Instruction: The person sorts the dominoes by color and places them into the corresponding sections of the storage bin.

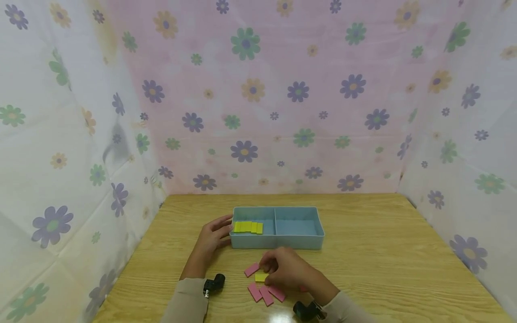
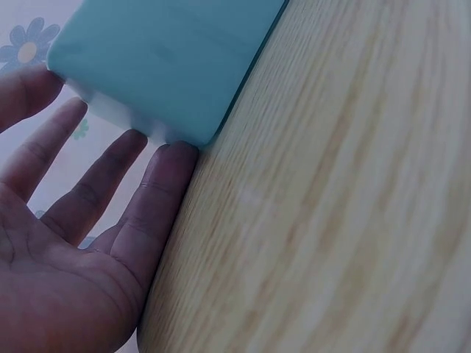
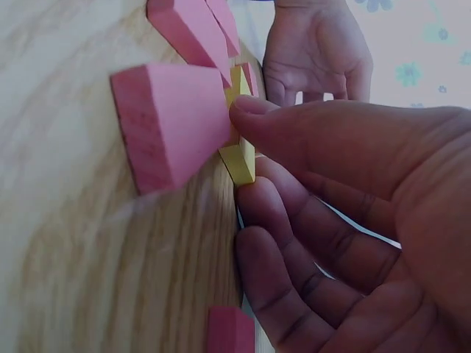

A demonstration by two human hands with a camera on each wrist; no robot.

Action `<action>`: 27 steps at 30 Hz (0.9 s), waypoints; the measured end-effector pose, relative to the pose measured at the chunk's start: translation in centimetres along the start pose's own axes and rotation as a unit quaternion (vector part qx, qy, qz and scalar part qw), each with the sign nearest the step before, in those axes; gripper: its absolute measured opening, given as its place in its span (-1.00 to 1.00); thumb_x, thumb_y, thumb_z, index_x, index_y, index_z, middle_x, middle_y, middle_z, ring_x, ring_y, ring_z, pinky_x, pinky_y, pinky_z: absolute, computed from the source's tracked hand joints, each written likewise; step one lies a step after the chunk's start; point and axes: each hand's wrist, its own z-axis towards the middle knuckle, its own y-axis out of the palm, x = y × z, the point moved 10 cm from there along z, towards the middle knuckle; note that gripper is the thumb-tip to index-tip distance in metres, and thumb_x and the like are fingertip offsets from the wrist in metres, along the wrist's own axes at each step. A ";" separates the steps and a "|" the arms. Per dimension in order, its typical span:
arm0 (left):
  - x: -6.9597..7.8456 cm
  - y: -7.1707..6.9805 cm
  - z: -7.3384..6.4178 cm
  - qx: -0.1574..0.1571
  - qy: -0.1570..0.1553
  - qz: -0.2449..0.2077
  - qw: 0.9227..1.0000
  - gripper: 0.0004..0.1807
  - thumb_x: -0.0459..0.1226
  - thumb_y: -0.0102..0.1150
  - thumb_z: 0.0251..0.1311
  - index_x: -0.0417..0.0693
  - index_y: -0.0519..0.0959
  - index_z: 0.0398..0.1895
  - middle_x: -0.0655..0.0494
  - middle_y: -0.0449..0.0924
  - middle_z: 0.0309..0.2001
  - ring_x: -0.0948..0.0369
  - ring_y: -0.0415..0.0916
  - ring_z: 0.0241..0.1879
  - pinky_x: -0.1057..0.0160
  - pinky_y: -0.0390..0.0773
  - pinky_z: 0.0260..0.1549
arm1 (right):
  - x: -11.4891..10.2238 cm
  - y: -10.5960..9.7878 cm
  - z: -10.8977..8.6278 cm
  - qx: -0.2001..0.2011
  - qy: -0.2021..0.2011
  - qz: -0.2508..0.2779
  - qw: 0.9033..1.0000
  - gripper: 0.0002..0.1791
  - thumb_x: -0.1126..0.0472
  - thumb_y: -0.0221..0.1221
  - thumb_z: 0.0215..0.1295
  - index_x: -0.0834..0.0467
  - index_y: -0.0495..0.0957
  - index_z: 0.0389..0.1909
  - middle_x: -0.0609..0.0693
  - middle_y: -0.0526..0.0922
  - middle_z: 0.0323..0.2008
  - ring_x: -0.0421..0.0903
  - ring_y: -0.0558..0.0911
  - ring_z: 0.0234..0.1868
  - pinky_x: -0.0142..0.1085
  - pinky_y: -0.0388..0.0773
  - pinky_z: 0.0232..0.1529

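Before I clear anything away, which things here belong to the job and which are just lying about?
Part of the job:
single yellow block, pinched by the right hand
blue box, touched by the left hand
boxed yellow blocks

Seemingly just lying about:
pink blocks, loose on the table, though possibly wanted later

Soft, muted light from the head camera, dimmer and cooler at the left wrist
The head view is evenly lit, with a grey shadow on the left side of the floral cloth (image 1: 266,105), white glare on the tabletop (image 1: 363,255) at the bottom edge, and outer areas stretched wide; the left wrist view leaves the left hand (image 2: 62,272) shaded and the wood grain soft; the right wrist view washes out at upper right, with a faint smear beside the nearest pink block (image 3: 180,118)
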 end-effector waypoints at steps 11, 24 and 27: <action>-0.2 -0.1 0.3 -0.005 0.001 0.002 1.000 -0.49 -0.23 0.24 0.44 0.04 0.51 0.44 -0.10 0.49 0.40 -0.07 0.56 0.29 -0.01 0.70 0.08 | 0.3 -1.6 -0.2 0.021 -0.024 -0.034 0.999 -0.61 0.28 0.54 0.06 0.13 0.73 -0.05 -0.12 0.72 -0.23 -0.22 0.65 -0.21 -0.35 0.65 -0.18; -0.1 0.1 -0.1 -0.010 -0.011 0.007 1.000 -0.50 -0.18 0.24 0.45 0.14 0.51 0.43 -0.05 0.46 0.44 -0.06 0.54 0.31 -0.01 0.68 0.12 | 0.3 -2.4 -0.4 0.045 -0.030 -0.094 0.994 -0.67 0.27 0.51 0.07 0.09 0.76 -0.10 -0.19 0.65 -0.33 -0.30 0.56 -0.33 -0.39 0.58 -0.27; 0.0 0.1 0.1 -0.011 -0.008 0.008 1.000 -0.49 -0.18 0.24 0.45 0.13 0.51 0.43 -0.07 0.45 0.44 -0.07 0.54 0.31 0.00 0.69 0.10 | 0.1 -2.5 -0.5 0.046 -0.030 -0.099 0.994 -0.70 0.24 0.50 0.12 0.11 0.77 -0.10 -0.20 0.64 -0.36 -0.30 0.54 -0.34 -0.37 0.57 -0.28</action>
